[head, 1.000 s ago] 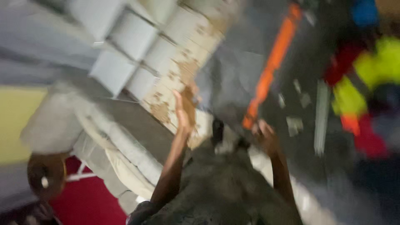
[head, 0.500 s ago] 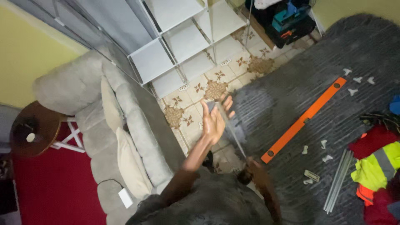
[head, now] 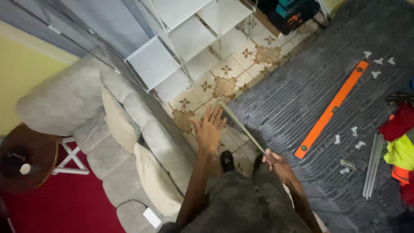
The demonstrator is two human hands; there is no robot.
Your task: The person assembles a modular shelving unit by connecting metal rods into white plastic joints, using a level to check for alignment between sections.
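My right hand (head: 276, 163) grips one end of a thin, long metal rod (head: 240, 126) that slants up and to the left. My left hand (head: 208, 129) is raised with its fingers spread, palm by the rod's far end; whether it touches the rod I cannot tell. Both hands hover over the patterned tile floor (head: 224, 82), next to the edge of a dark grey ribbed rug (head: 310, 86).
A white wire shelf unit (head: 181, 39) stands ahead on the tiles. A grey sofa (head: 103, 129) with cushions runs along the left. On the rug lie an orange spirit level (head: 331, 109), small white connectors (head: 354, 130), more rods (head: 371, 166) and bright clothing (head: 401, 146).
The view has steadied and tilted from a blur. My left hand has lifted and spread near the rod's far end. My right hand keeps its hold on the rod.
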